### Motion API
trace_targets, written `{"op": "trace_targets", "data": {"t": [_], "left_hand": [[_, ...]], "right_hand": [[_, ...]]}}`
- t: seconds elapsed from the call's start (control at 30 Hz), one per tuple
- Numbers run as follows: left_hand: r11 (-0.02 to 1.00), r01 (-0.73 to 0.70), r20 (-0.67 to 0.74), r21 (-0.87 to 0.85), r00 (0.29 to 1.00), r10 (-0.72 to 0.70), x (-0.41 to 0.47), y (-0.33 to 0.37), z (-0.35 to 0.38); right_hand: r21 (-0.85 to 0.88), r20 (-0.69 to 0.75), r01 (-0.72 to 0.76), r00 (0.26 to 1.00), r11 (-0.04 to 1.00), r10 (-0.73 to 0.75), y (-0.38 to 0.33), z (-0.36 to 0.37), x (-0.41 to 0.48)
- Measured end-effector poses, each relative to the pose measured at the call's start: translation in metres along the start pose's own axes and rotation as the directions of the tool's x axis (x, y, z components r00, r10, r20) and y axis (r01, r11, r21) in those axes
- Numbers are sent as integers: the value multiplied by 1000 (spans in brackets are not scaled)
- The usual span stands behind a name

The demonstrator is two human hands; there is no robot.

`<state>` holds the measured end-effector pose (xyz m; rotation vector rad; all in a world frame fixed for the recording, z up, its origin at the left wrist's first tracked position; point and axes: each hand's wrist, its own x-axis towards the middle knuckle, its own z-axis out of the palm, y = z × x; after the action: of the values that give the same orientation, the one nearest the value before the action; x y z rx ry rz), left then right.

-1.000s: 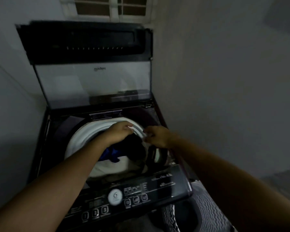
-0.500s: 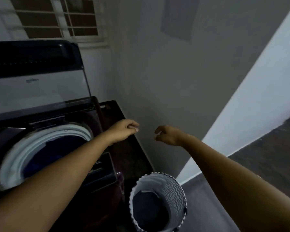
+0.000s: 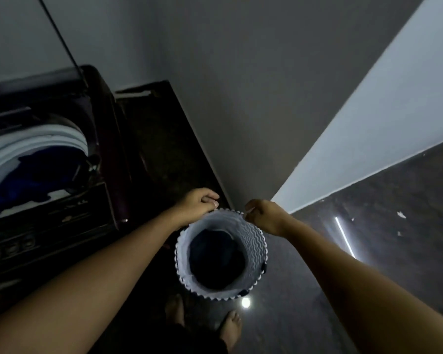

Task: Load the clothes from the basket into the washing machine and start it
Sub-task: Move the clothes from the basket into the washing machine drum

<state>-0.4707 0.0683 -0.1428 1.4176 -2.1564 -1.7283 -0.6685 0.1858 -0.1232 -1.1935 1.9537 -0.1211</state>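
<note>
The white wavy-ribbed laundry basket (image 3: 253, 247) stands on the floor just right of the washing machine (image 3: 62, 208), with dark clothes (image 3: 216, 259) at its bottom. Inside the machine's white drum ring (image 3: 36, 139) lie blue and white clothes (image 3: 28, 182). My left hand (image 3: 198, 204) hovers over the basket's far left rim, fingers curled, nothing in it. Over the far right rim, my right hand (image 3: 264, 217) is also curled, fingertips close to the edge; I see nothing held.
The machine's lid is raised, with only its edge (image 3: 59, 34) in view. A grey wall (image 3: 241, 98) runs close behind the basket, and a lighter wall (image 3: 381, 123) stands at right. My bare feet (image 3: 230, 328) stand on the dark floor before the basket.
My view swung right and down from the machine's drum to the basket. Both hands left the drum opening and came down over the basket's far rim, holding nothing.
</note>
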Motion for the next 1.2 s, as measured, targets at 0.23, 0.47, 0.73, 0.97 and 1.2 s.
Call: {"op": "trace_targets", "data": {"t": [0.23, 0.47, 0.73, 0.97, 1.2], "left_hand": [[986, 166, 77, -19, 983, -164, 75, -124, 63], [922, 381, 80, -69, 923, -376, 131, -261, 133], [863, 501, 25, -62, 866, -500, 222, -376, 186], [857, 507, -91, 89, 861, -500, 286, -438, 217], [796, 587, 142, -147, 809, -571, 299, -489, 241]], "right_hand": [[143, 61, -96, 994, 985, 88, 72, 110, 80], [281, 162, -270, 959, 921, 231, 139, 234, 165], [308, 241, -409, 907, 859, 346, 196, 346, 271], [407, 182, -420, 907, 811, 379, 226, 413, 343], [770, 274, -559, 725, 307, 632, 244, 458, 372]]}}
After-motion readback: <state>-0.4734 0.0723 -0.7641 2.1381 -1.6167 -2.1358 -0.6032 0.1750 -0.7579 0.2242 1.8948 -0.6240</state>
